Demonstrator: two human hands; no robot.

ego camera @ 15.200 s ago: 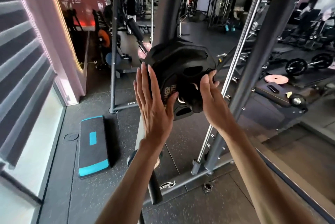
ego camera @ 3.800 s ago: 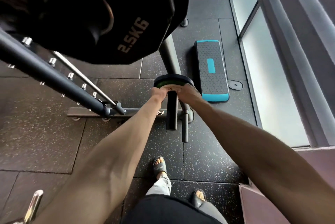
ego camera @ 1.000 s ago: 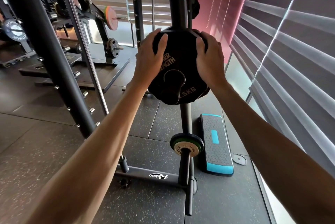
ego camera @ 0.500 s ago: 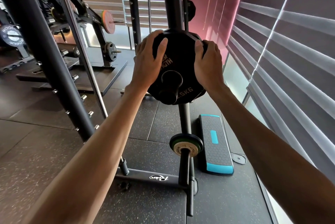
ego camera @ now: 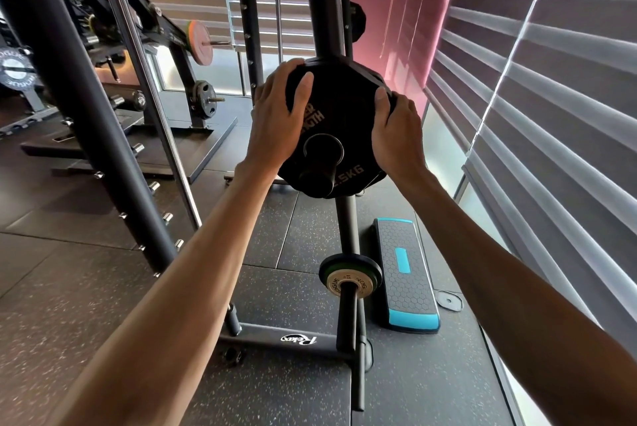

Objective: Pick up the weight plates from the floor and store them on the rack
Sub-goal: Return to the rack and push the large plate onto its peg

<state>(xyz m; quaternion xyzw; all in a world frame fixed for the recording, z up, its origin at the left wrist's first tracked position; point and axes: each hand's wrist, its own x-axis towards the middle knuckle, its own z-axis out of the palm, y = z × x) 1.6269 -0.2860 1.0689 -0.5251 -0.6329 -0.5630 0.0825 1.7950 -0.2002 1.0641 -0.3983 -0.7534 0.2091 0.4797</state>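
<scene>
Entry, head view.

- The black weight plate (ego camera: 344,108) sits on the upper peg (ego camera: 319,172) of the rack upright (ego camera: 322,2). The peg end sticks out through the plate's hole.
- Left hand (ego camera: 279,115): the fingers (ego camera: 291,69) lie close together and curl over the rim at about 10 o'clock. The thumb lies flat on the face.
- Right hand (ego camera: 396,126): the fingers wrap behind the rim at about 3 o'clock, tips hidden. The thumb is on the front edge.
- Both hands grip the plate.
- Writing on the plate face: "…ER …NGTH", partly covered by the left hand, and ".5KG" at 5 o'clock.
- At 6 o'clock below, the lower plates (ego camera: 350,282) hang on a second peg. The front disc reads "…GUE" and "ROG…".
- The base bar (ego camera: 299,339) carries an upside-down logo that appears to read "Relax".
- Pink wall panel (ego camera: 396,12), at 1 o'clock: "MYSTERISE FITNESS".
- A black-and-teal step (ego camera: 403,274) lies on the floor (ego camera: 69,305), just beside the lower plates at 3 o'clock.
</scene>
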